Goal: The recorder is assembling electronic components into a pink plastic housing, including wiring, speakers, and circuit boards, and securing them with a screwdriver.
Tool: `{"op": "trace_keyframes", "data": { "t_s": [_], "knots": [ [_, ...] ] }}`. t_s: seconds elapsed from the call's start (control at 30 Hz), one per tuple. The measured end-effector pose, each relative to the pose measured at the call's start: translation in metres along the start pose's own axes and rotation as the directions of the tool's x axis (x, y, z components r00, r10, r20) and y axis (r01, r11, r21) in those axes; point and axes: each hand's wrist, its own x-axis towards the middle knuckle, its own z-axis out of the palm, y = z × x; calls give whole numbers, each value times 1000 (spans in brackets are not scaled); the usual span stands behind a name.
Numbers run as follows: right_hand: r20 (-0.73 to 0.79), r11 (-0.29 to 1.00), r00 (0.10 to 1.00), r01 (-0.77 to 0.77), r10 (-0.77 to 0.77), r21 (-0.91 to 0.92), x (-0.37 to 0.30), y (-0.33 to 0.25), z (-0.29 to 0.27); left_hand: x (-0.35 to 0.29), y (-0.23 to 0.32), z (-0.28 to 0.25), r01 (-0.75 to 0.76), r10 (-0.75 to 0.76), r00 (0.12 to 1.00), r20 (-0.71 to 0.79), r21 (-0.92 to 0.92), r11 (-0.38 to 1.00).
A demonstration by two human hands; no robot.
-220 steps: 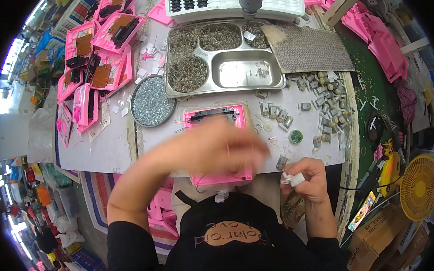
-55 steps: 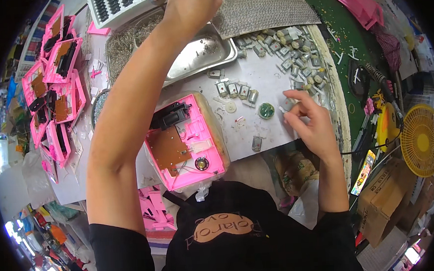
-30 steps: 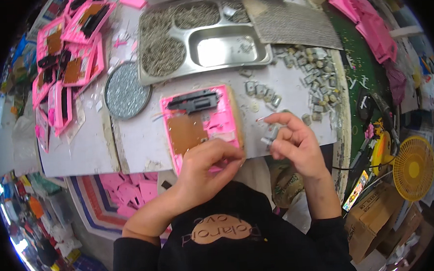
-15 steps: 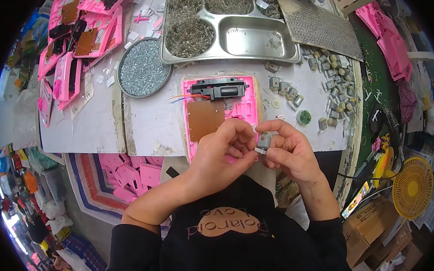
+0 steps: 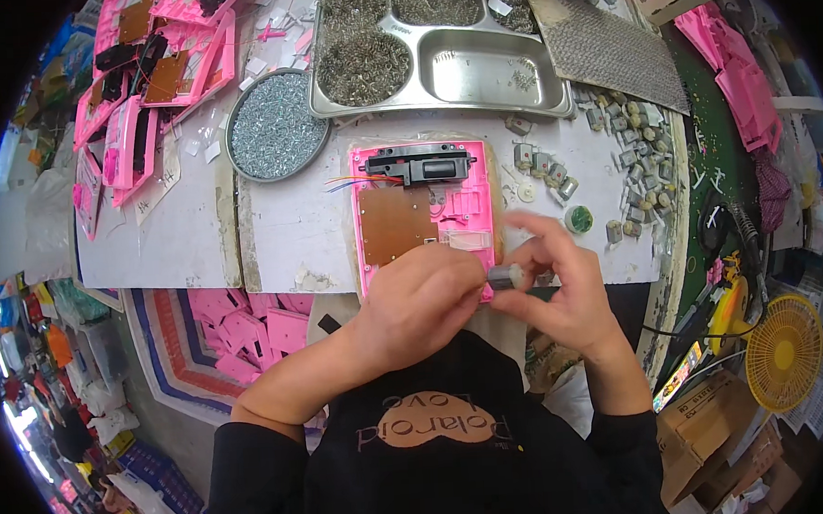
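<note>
A pink plastic housing (image 5: 465, 203) lies open on the white table, with a brown circuit board (image 5: 397, 228) and a black module (image 5: 421, 166) with coloured wires inside it. My left hand (image 5: 420, 303) rests over the housing's near edge, fingers curled. My right hand (image 5: 562, 282) pinches a small grey cylindrical motor (image 5: 503, 275) just right of the left hand's fingertips. Both hands meet at the motor, near the housing's lower right corner.
A steel compartment tray (image 5: 457, 64) holds small metal parts. A round dish of screws (image 5: 272, 126) sits to its left. Several small motors (image 5: 625, 167) are scattered at the right. Pink housings (image 5: 146, 80) pile at the far left. A yellow fan (image 5: 784, 354) stands lower right.
My left hand came back from the far tray to the housing's near edge. Both hands have closed together around the small motor, and the view has shifted slightly.
</note>
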Motion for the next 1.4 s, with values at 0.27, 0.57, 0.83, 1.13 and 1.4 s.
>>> {"op": "trace_keyframes", "data": {
  "t_s": [0.27, 0.57, 0.83, 1.13, 1.4],
  "knots": [
    [-59, 851, 864, 477, -500, -219, 12, -2, 4, 7, 6, -13, 101, -105, 994, -19, -155, 983],
    [-41, 848, 863, 484, -504, -216, 11, -5, 6, 4, 9, -13, 64, -67, 997, -33, -94, 994],
    [-6, 870, 882, 464, -471, -170, 4, -9, 0, 2, 11, -13, 47, -44, 998, 41, -60, 997],
    [12, 805, 903, 388, -429, -449, 1, -23, -7, 6, 11, -10, 93, -94, 995, 43, 37, 995],
    [-48, 842, 928, 313, -370, -440, 9, -3, -25, 18, -10, -26, 243, -250, 966, -70, -101, 965]
  ]
}}
